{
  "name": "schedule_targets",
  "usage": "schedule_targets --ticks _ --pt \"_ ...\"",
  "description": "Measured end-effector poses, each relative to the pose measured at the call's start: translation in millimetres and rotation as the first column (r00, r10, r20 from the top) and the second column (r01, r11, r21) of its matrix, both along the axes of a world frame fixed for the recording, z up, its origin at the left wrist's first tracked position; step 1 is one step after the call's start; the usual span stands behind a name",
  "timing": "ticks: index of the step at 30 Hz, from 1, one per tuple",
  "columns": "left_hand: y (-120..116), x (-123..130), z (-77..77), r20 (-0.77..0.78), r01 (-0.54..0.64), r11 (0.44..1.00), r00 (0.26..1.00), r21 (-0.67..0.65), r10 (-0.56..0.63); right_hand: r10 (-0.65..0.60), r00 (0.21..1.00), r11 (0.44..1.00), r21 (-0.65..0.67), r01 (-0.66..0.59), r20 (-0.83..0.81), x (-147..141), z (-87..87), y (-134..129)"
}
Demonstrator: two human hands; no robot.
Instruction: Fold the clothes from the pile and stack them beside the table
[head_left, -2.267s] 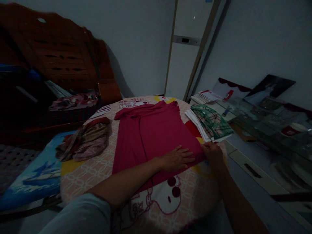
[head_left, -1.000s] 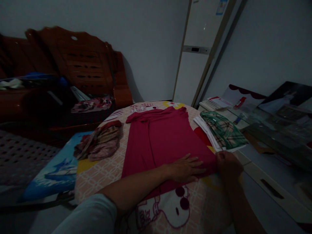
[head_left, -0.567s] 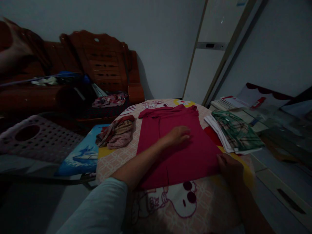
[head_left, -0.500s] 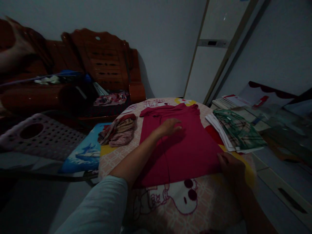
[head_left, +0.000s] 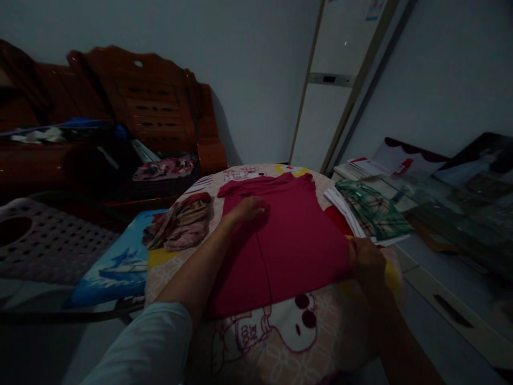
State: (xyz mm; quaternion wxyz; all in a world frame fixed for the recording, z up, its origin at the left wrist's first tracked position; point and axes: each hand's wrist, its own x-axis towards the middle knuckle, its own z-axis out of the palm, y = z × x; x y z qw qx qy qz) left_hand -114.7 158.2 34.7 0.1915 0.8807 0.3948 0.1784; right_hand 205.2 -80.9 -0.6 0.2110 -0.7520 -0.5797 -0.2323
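Note:
A dark pink short-sleeved shirt (head_left: 296, 240) lies spread on a round table with a printed cloth (head_left: 292, 369). Its collar end points to the far side, and a dark crease runs down its length. My left hand (head_left: 249, 209) rests over the upper left part of the shirt, palm down, fingers extended and slightly bent. At the shirt's lower right corner, my right hand (head_left: 366, 262) has its fingers closed on the hem. To the left sits a bundle of folded patterned clothing (head_left: 180, 222); to the right lies a folded green plaid garment (head_left: 371, 208) on white cloth.
A blue cushion (head_left: 116, 267) and a pale woven plastic basket (head_left: 64, 235) stand left of the table. Behind them is a carved wooden sofa (head_left: 152, 107) with clothes on it. A glass-topped cabinet (head_left: 452, 208) with papers borders the right side.
The view has turned slightly right. My left hand has moved left across the shirt, while my right hand stays at the hem corner. Another person's limb at upper left has left view.

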Motion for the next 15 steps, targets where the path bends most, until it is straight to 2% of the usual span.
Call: schedule_targets --ticks 3,6,8,12,15 --pt "-2 24 19.5 0.112 0.058 0.996 0.992 0.066 -0.065 -0.071 0.997 0.997 -0.039 0.072 0.041 35 -19.8 -7" --pt "-1 69 29.2 0.055 0.212 0.976 0.975 0.050 -0.215 -0.067 0.998 0.996 -0.058 0.067 -0.001 45 -32.5 -8" --pt "4 104 27.6 0.037 0.253 0.967 0.967 0.033 -0.254 -0.074 0.996 0.996 -0.053 0.072 -0.054 45 -34.8 -6" --pt "20 173 13.0 0.081 0.184 0.982 0.979 0.041 -0.187 -0.063 0.990 0.996 -0.074 0.054 -0.124 40 -31.6 -5" --pt "31 217 0.6 0.035 0.144 0.990 0.989 0.001 -0.144 -0.082 0.989 0.990 -0.125 0.066 -0.122 36 -29.1 -6"
